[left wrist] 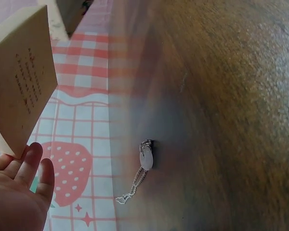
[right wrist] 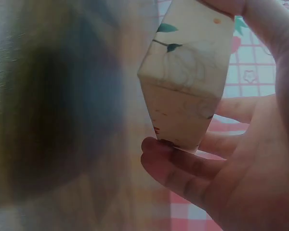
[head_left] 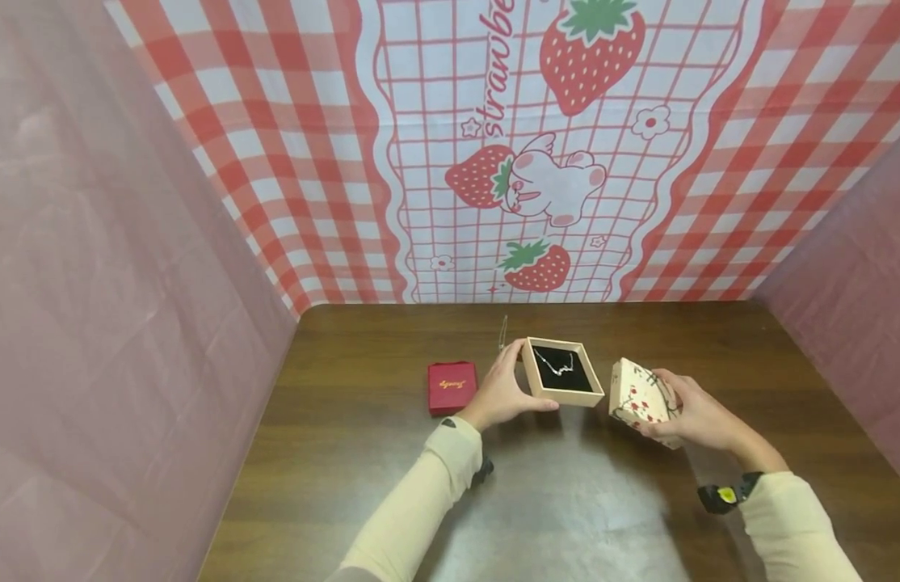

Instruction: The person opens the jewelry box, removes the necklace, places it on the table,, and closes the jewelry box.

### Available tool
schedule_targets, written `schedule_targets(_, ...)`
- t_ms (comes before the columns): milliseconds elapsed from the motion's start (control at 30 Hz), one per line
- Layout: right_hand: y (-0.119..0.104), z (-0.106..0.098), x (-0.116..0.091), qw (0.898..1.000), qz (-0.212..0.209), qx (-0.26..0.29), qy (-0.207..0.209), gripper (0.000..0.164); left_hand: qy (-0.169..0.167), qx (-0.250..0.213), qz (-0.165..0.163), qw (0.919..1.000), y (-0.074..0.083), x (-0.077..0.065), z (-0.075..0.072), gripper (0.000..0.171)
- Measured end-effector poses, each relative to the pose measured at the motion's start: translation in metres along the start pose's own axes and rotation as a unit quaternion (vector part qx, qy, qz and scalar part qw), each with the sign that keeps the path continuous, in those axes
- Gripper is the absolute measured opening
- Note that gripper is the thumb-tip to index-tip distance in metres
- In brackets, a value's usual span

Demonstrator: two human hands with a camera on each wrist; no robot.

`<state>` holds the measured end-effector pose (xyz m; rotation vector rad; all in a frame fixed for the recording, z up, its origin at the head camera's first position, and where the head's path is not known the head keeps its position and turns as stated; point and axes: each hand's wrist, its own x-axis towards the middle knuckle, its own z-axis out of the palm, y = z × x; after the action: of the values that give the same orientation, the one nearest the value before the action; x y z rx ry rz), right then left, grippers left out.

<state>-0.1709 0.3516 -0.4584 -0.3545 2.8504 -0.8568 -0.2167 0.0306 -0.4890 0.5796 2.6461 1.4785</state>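
Note:
My left hand (head_left: pixel 504 394) grips the left side of an open cream box base (head_left: pixel 575 398), thumb along its near edge. Inside it a silver necklace (head_left: pixel 559 371) lies on a black insert (head_left: pixel 548 377). The left wrist view shows printed writing on the outside of the box base (left wrist: pixel 24 82). To the right, my right hand (head_left: pixel 704 418) holds the box lid (head_left: pixel 641 399), cream with red blossoms and dark branches, tilted and apart from the base. Fingers (right wrist: pixel 183 178) of that hand wrap under the lid (right wrist: pixel 183 62) in the right wrist view.
A small red jewelry box (head_left: pixel 452 388) with gold lettering sits on the brown wooden table (head_left: pixel 355 453), left of my left hand. Behind that hand lies a chain (head_left: pixel 503 330); the left wrist view shows its pale oval pendant (left wrist: pixel 146 158). A checked strawberry cloth (head_left: pixel 334 162) hangs behind.

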Motion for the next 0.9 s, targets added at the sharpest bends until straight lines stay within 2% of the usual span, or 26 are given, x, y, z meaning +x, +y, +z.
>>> schedule_targets(200, 0.008, 0.015, -0.008, 1.0, 0.0, -0.022, -0.006, 0.096, -0.003, 0.004, -0.004, 1.0, -0.001, 0.0, 0.0, 0.11)
schedule_targets(400, 0.011, 0.026, -0.016, 0.998, 0.007, -0.055, -0.019, 0.105, -0.001, 0.008, -0.005, 1.0, -0.002, 0.0, 0.001, 0.11)
schedule_targets(600, 0.012, 0.033, -0.02, 0.998, 0.013, -0.065, -0.025, 0.109, -0.002, 0.006, -0.006, 1.0, -0.002, 0.0, 0.001, 0.11)
schedule_targets(900, 0.013, 0.041, -0.026, 0.994, 0.033, -0.101, -0.024, 0.119, 0.002, 0.007, 0.011, 0.9999, -0.004, 0.0, 0.002, 0.109)
